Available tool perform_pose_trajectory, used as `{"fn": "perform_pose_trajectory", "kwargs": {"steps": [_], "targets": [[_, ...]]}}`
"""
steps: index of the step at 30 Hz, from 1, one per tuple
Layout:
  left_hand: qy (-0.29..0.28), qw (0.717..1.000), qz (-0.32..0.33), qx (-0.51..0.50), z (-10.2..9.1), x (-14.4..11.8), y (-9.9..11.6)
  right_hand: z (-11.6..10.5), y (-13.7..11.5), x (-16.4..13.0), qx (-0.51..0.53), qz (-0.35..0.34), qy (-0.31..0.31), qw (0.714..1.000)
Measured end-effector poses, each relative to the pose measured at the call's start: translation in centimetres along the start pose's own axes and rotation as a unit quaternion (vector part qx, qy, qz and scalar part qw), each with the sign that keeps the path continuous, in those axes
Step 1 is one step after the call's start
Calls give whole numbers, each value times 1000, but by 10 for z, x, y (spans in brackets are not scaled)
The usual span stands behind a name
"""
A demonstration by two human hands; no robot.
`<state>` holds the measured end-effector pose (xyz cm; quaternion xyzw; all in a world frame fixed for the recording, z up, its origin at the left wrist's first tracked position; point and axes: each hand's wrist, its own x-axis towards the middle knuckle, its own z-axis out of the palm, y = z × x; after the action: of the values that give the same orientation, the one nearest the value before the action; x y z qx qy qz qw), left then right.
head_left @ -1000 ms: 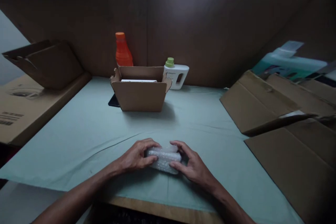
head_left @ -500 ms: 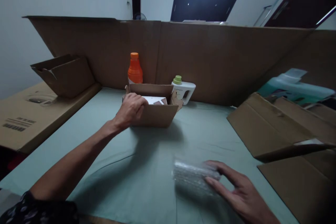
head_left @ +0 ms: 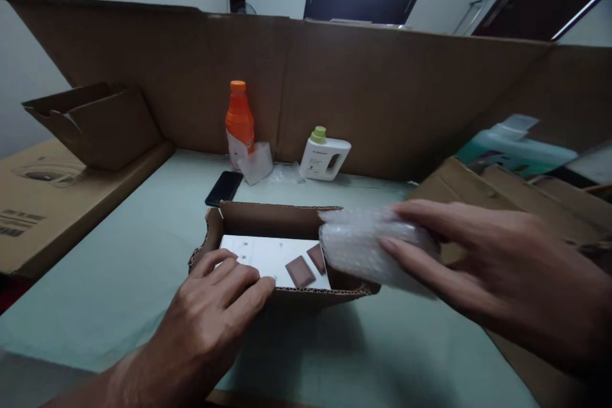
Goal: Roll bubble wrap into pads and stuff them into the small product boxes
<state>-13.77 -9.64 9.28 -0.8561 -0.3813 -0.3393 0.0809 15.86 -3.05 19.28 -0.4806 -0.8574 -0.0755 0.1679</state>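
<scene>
An open cardboard box [head_left: 287,222] stands in front of me on the pale green cloth. Inside it lies a white carton [head_left: 268,261] printted with brown squares. My left hand [head_left: 215,299] grips the box's near left rim, its fingertips hooked over the edge by the carton. Between the thumb and fingers of my right hand [head_left: 478,255] is a roll of bubble wrap [head_left: 368,242], held over the box's right end. Motion blurs that hand a little, and whether the wrap encloses anything cannot be seen.
Behind the box are a black phone [head_left: 224,188], an orange bottle [head_left: 240,121], crumpled clear plastic [head_left: 258,164] and a white jug with a green cap [head_left: 325,158]. Cardboard boxes [head_left: 100,124] flank both sides. A teal bottle [head_left: 516,146] is at right. A tall cardboard wall [head_left: 358,76] closes the back.
My left hand has brought the box nearer, uncovering the phone and plastic behind it. My right hand has raised the bubble wrap from low above the cloth to the box's right end.
</scene>
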Motion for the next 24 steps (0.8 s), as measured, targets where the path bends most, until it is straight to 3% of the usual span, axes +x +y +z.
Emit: {"fn": "perform_pose_trajectory", "kwargs": {"steps": [2,4,7,10,16,21,24], "targets": [[6,1000,5,-2,1,1,-1,1,-23,34,-147,16,-121,982],[20,1000,10,-5,2,1,-2,5,-43,63,-219,26,-226,949],[36,999,13,-6,4,0,-3,13,-59,91,-146,-2,-309,940],[42,999,18,-12,5,-2,-4,19,-53,101,-5,-14,-378,926],[45,999,16,-15,5,-3,-6,33,-26,86,-10,64,-329,942],[51,998,17,-15,7,-2,-7,43,-34,58,35,89,-244,965],[46,999,19,-18,7,-2,-8,42,-35,49,69,97,-254,960]]}}
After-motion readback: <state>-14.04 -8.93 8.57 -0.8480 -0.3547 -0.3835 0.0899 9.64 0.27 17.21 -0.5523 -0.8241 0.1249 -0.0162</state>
